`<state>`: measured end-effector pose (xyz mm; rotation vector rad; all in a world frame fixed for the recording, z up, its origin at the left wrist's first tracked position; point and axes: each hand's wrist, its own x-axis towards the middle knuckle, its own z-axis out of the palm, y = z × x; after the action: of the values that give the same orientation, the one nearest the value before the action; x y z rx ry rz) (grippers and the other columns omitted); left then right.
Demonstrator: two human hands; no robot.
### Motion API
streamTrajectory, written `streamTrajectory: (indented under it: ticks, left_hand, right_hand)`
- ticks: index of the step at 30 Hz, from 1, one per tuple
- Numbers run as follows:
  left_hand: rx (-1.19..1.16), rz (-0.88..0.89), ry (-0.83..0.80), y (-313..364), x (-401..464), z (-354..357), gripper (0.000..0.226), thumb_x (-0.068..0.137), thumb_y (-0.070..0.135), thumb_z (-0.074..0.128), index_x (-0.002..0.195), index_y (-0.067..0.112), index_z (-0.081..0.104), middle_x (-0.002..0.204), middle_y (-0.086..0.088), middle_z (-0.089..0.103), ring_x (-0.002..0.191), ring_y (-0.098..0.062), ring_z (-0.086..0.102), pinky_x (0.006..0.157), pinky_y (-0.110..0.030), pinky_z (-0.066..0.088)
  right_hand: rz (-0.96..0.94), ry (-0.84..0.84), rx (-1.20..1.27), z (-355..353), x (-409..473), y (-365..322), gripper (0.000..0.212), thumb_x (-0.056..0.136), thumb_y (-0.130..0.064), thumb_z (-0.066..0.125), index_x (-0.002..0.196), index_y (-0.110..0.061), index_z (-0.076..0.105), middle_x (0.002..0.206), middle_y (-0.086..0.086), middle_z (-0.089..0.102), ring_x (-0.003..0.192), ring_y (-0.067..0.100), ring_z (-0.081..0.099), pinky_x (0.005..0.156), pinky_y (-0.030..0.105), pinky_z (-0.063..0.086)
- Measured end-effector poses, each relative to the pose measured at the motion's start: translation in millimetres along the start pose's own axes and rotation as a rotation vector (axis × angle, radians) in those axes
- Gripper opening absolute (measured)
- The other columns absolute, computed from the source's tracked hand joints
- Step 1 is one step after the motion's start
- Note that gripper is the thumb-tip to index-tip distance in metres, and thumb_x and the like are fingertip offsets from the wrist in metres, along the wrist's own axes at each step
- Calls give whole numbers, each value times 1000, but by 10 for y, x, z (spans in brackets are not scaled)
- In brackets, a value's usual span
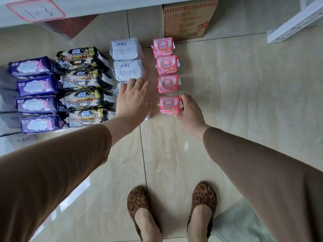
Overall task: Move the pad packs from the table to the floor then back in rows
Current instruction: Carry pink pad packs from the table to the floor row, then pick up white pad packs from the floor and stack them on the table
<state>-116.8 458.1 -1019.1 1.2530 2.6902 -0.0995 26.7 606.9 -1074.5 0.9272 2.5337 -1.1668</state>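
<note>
Four rows of pad packs lie on the tiled floor [227, 84]; my right hand [189, 113] grips the nearest pink plastic pad pack [169, 105], my left hand [133, 96] rests flat-fingered over the white packs [126, 57], so I judge the floor stage nearly finished and the return to the table still to do.

The tiled floor [227, 102] carries four rows of pad packs [83, 79] near a cardboard box [188, 21].

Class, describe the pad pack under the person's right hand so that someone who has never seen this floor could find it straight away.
On the tiled floor four columns of pad packs run away from the person's feet; take the rightmost column, the pink one below the cardboard box. The nearest pink pack is the one: it alone has the right hand gripping its side.
</note>
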Motion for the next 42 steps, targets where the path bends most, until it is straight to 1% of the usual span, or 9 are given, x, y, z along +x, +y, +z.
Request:
streamTrajectory:
  ticks: [3,5,8,13,18,25,28,33,42]
  left_hand:
    - [-29,-9,-19,-51,-178,1,45,85,39,59,125,20,49,125,0,52,116,-26,45,95,-39,34]
    - [-52,-26,-21,-71,-257,32,46,85,38,60,127,23,49,125,2,52,117,-25,45,96,-39,35]
    - [-80,-54,-13,-73,-373,77,45,83,35,62,125,24,50,122,2,53,115,-25,46,94,-40,37]
    - [-125,-112,-53,-84,-656,-18,48,82,31,64,127,24,50,123,2,53,115,-26,46,96,-40,36]
    - [-183,-234,-184,-155,-1066,-567,48,86,31,62,131,22,50,128,1,52,122,-24,42,101,-39,35]
    - [-272,-398,-291,-446,-1861,-1725,48,89,32,61,134,21,49,132,1,52,125,-23,43,99,-39,37]
    - [-320,-479,-281,-729,-2284,-2127,47,90,32,60,134,21,48,134,1,51,126,-22,44,101,-38,37]
    - [-364,-567,-242,-1414,-3073,-2492,47,88,31,63,132,20,51,132,0,52,125,-23,44,98,-36,39]
    - [-363,-522,-220,-3086,-4350,-2650,51,85,30,66,132,19,51,129,0,53,122,-24,46,94,-38,45]
  right_hand:
    - [13,53,-4,70,116,-50,47,82,-1,61,127,-14,55,120,7,54,103,29,59,75,28,42]
    - [40,76,-5,105,171,-73,50,84,0,60,131,-14,53,125,10,52,109,30,58,82,32,47]
    - [85,93,-2,150,184,-72,52,83,2,61,132,-9,48,126,13,51,113,32,57,84,34,45]
    - [139,26,-13,37,-59,-227,70,81,0,68,144,-11,38,137,13,44,124,32,49,95,36,45]
    - [68,-25,-87,-383,-670,-764,56,84,-11,64,137,-14,43,132,10,47,119,32,45,88,38,45]
    - [-48,-144,-88,-920,-1463,-1989,48,89,-17,60,135,-17,47,137,2,48,127,23,42,94,34,40]
    - [-76,-172,-85,-918,-1724,-2548,44,88,-18,60,131,-17,50,134,2,50,127,22,42,88,31,38]
    - [-152,-210,-119,-556,-2123,-3409,43,88,-20,60,130,-18,52,133,2,52,124,23,46,91,30,38]
    - [-163,-229,-209,591,-2808,-4718,40,89,-18,60,128,-16,54,135,4,53,123,25,48,96,34,43]
